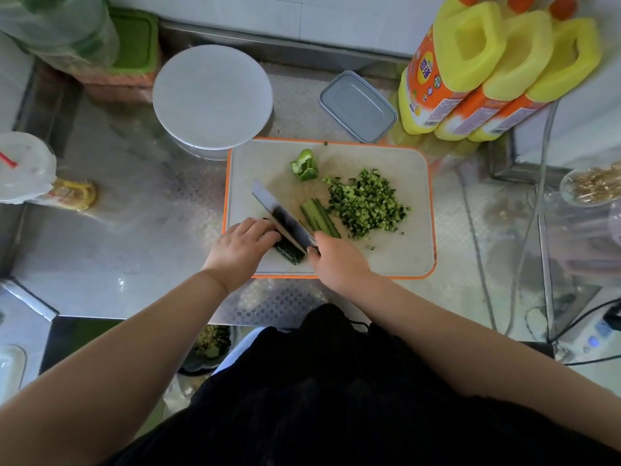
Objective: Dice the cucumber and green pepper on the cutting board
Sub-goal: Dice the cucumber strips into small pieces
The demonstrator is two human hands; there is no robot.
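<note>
One head view looks down on a metal table (134, 237) carrying an orange-rimmed cutting board (396, 264). The left hand (240, 252) presses curled fingers on a dark cucumber piece (290, 253) at the board's near left corner, and the hand hides most of it. The right hand (337, 260) grips the handle of a cleaver (282, 216), the handle itself hidden in the fist; the blade angles across the cucumber piece beside the left fingertips. Just right of the blade lie cut cucumber strips (319, 218), then a heap of diced cucumber (366, 205). A green pepper chunk (305, 165) sits toward the far edge. Beyond the board stand a white round lid (212, 95), a grey container (358, 106) and three yellow bottles (487, 72), their tops cut off.
</note>
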